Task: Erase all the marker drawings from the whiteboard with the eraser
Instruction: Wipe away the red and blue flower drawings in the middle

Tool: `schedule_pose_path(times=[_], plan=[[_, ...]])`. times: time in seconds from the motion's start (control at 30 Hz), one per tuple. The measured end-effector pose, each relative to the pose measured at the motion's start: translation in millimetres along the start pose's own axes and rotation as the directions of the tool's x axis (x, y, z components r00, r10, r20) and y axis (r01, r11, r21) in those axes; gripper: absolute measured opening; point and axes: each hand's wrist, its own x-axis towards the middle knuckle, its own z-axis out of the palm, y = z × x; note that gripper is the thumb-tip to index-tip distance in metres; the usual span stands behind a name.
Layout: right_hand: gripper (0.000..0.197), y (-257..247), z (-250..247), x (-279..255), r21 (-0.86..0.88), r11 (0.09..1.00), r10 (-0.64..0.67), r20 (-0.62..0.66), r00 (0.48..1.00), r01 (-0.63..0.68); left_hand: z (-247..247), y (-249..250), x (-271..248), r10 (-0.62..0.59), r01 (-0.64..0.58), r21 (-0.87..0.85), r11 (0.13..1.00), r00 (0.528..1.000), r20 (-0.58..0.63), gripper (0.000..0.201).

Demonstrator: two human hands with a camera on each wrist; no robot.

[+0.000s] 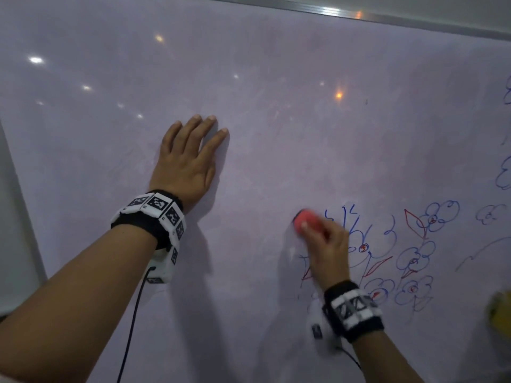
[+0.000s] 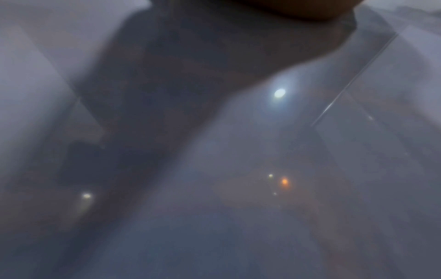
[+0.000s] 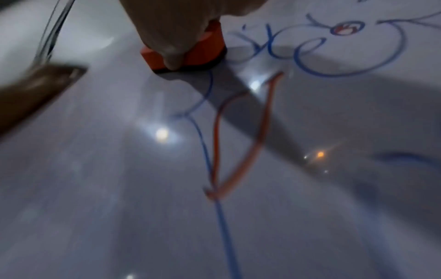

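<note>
**Two hands on the board, one working the eraser**

Two hands meet the whiteboard (image 1: 276, 64). In the head view the left hand (image 1: 186, 158) lies flat on the wiped part, at about ten o'clock from the centre, fingers straight and lightly spread, holding nothing. The right hand (image 1: 326, 250) is at about five o'clock, fingers curled over the red eraser (image 1: 304, 221), which it presses to the board at the left edge of the marker drawings (image 1: 414, 252).

Only the head view shows the extent of the drawings: blue flower outlines with red centres and red leaf shapes filling the lower right, more blue loops (image 1: 506, 172) at three o'clock on the right edge, and the metal frame (image 1: 318, 8) along the top. A blurred yellow object (image 1: 500, 313) sits at the lower right border.

The right wrist view adds what the head view lacks: the eraser (image 3: 203, 54) has an orange body over a dark pad flat against the surface, a fingertip (image 3: 173, 60) hooked over its near edge, and a red leaf outline (image 3: 241, 136) crossing a blue stem (image 3: 222, 226) just below it at six o'clock.

The left wrist view gives only hazy board (image 2: 310, 207), shadow and light reflections.

No brand or readable writing shows; the wristbands (image 1: 157, 211) carry black-and-white square markers.
</note>
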Motion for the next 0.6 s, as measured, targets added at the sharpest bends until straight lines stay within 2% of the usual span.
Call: schedule_pose_path(times=[0.03, 0.07, 0.1, 0.13, 0.17, 0.2, 0.23, 0.27, 0.3, 0.33, 0.37, 0.43, 0.47, 0.5, 0.53, 0.57, 0.6], plan=[[0.031, 1.9, -5.0, 9.8, -0.041, 0.999, 0.027, -0.046, 0.999, -0.029, 0.1, -0.1, -0.5, 0.0, 0.0, 0.002, 1.0, 1.0, -0.003, 0.051], [0.044, 5.7, -1.6, 7.5, -0.008, 0.989, 0.15, -0.024, 0.988, -0.15, 0.2, 0.0, -0.8, -0.001, 0.001, 0.005, 1.0, 1.0, -0.003, 0.05], [0.054, 4.5, 1.2, -0.2, -0.07, 0.986, 0.153, 0.008, 0.988, -0.152, 0.2, 0.3, -1.0, -0.002, 0.002, 0.006, 1.0, 1.0, -0.002, 0.05], [0.058, -0.7, 6.9, -16.1, -0.053, 0.987, 0.158, 0.061, 0.986, -0.155, 0.1, 0.6, -0.6, -0.003, 0.003, 0.006, 1.0, 1.0, -0.001, 0.05], [0.054, -9.0, 10.3, -35.7, -0.018, 0.998, 0.065, 0.115, 0.991, -0.063, 0.0, 0.7, -0.4, -0.003, 0.003, 0.006, 1.0, 1.0, 0.003, 0.049], [0.041, -14.8, 12.9, -54.6, 0.09, 0.994, 0.03, 0.251, 0.968, -0.054, 0.0, 0.7, -0.5, -0.003, 0.003, 0.009, 1.0, 1.0, 0.008, 0.049], [0.032, -12.7, 12.1, -72.7, 0.057, 0.998, -0.028, 0.312, 0.95, 0.01, 0.0, 0.3, -0.7, -0.004, 0.004, 0.014, 1.0, 1.0, 0.013, 0.05], [0.034, 0.5, 12.8, -83.1, 0.055, 0.98, -0.201, 0.324, 0.924, 0.193, 0.0, 0.3, -1.3, -0.006, 0.005, 0.018, 1.0, 1.0, 0.019, 0.05], [0.032, 10.1, 7.9, -77.9, 0.084, 0.945, -0.325, 0.371, 0.87, 0.317, -0.3, 0.3, -1.9, -0.008, 0.008, 0.02, 1.0, 1.0, 0.023, 0.05], [0.024, 18.4, 3.7, -62.2, 0.081, 0.954, -0.296, 0.381, 0.876, 0.287, -0.4, 0.4, -1.8, -0.009, 0.008, 0.02, 1.0, 1.0, 0.027, 0.05], [0.018, 23.5, -5.9, -38.7, 0.082, 0.974, -0.227, 0.335, 0.914, 0.211, -0.5, 0.7, -1.4, -0.009, 0.009, 0.018, 1.0, 1.0, 0.027, 0.05], [0.019, 30.6, -19.5, 6.3, -0.02, 1.0, -0.017, 0.116, 0.993, 0.02, -1.3, 1.0, -0.1, -0.006, 0.006, 0.014, 1.0, 1.0, 0.018, 0.05], [0.026, 32.5, -23.6, 19.1, -0.011, 0.998, 0.065, 0.005, 0.998, -0.065, -1.4, 1.1, -0.3, -0.004, 0.004, 0.014, 1.0, 1.0, 0.008, 0.05], [0.03, 35.5, -23.5, 22.8, -0.017, 0.994, 0.105, -0.047, 0.993, -0.105, -1.3, 1.1, -0.5, -0.003, 0.004, 0.014, 1.0, 1.0, -0.004, 0.05], [0.031, 33.9, -18.4, 18.7, -0.016, 0.985, 0.174, -0.018, 0.985, -0.174, -0.9, 1.4, -0.5, -0.007, 0.007, 0.014, 1.0, 1.0, -0.015, 0.05], [0.036, 27.5, -10.5, 5.5, -0.141, 0.983, 0.122, 0.022, 0.992, -0.118, -0.7, 2.8, 0.4, -0.009, 0.01, 0.014, 1.0, 1.0, -0.029, 0.05], [0.038, 19.8, -3.7, -14.9, -0.169, 0.985, 0.051, 0.087, 0.995, -0.036, 0.3, 5.9, 2.5, 0.0, 0.001, 0.015, 1.0, 0.999, -0.045, 0.049]])
